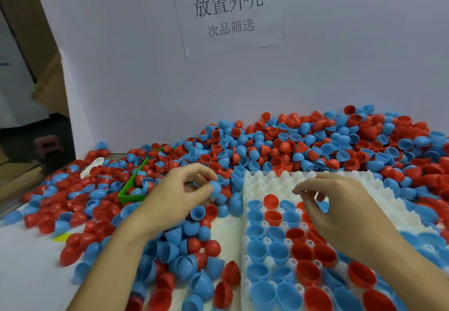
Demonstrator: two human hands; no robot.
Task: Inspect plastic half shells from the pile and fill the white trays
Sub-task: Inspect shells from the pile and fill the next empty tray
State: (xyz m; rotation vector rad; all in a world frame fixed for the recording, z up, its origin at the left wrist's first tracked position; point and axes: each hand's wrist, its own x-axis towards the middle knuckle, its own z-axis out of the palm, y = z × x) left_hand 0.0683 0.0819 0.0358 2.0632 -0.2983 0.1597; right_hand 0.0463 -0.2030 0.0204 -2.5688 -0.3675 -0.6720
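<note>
A large pile of red and blue plastic half shells covers the table from the left to the far right. A white tray lies in front of me, its near rows filled with blue and red shells and its far rows bare. My left hand hovers over the pile left of the tray and pinches a blue half shell between thumb and fingertips. My right hand hangs over the tray's middle with fingers loosely curled downward; I see nothing held in it. A red shell sits dome up on the tray.
A green bin sits half buried in shells left of my left hand. A white wall with a paper sign stands behind the pile. More white tray shows under my right hand, toward the right.
</note>
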